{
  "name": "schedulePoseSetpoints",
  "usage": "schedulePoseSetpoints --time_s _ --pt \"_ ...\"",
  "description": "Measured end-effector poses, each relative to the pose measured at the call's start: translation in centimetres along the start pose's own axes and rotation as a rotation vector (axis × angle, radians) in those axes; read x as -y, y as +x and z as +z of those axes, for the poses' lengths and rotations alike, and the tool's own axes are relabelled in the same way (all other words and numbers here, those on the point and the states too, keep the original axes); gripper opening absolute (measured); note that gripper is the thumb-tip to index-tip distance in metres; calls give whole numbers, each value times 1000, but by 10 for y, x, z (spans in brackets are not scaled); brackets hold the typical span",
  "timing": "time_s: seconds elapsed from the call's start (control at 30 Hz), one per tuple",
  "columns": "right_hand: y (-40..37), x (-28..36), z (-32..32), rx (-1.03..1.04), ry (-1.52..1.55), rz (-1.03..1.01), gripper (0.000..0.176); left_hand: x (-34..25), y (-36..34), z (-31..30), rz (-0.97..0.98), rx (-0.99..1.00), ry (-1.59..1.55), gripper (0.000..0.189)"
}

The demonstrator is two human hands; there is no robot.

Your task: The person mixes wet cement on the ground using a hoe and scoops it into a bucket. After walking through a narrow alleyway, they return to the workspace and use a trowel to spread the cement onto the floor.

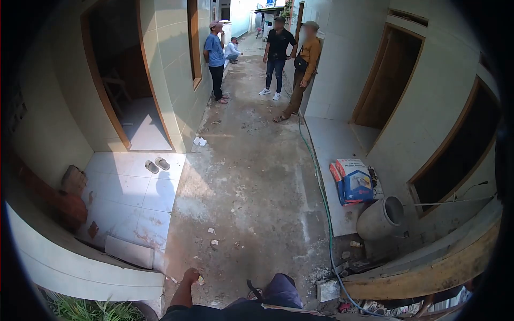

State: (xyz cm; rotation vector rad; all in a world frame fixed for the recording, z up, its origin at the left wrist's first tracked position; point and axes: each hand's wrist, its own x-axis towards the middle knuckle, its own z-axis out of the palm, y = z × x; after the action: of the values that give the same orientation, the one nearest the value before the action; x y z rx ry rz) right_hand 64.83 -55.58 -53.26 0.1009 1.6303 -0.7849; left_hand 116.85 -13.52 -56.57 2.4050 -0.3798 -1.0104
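Note:
My left hand (191,275) hangs low at the front, beside my body and above the concrete path (241,198). Its fingers look curled, and a small pale yellowish bit shows at their edge, too small to name. My right hand is out of sight. At the bottom, my dark shirt (230,314) and a purple-clad leg (284,289) are visible, with a dark strap (254,289) beside the leg.
Several people stand or crouch up the alley, one in a blue shirt (215,51). A green hose (321,187) runs along the right side, near cement bags (353,182) and a large grey pot (379,218). Sandals (157,165) lie on white tiles at left.

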Motion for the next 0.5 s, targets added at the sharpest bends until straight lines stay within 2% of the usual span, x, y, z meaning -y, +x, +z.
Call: schedulePoseSetpoints --time_s 0.03,0.1,0.17,0.23,0.33,0.4,0.5 --pt "2 8 22 3 -5 2 52 -25 47 -8 -32 -179 -194 24" --pt "9 22 64 11 -9 11 52 -103 118 -37 60 -321 -237 24" --pt "22 36 102 9 -10 23 52 -187 158 -64 104 -266 -411 22" --pt "34 52 142 4 -11 37 52 -253 187 -79 139 -225 -407 21" --pt "53 83 204 -2 -14 55 51 -298 232 -67 207 -112 -447 18" --pt "54 104 247 0 -20 69 51 -310 241 -54 -28 -31 -424 16" --pt "56 132 301 -6 -44 78 51 -319 247 -38 -364 274 -416 12"
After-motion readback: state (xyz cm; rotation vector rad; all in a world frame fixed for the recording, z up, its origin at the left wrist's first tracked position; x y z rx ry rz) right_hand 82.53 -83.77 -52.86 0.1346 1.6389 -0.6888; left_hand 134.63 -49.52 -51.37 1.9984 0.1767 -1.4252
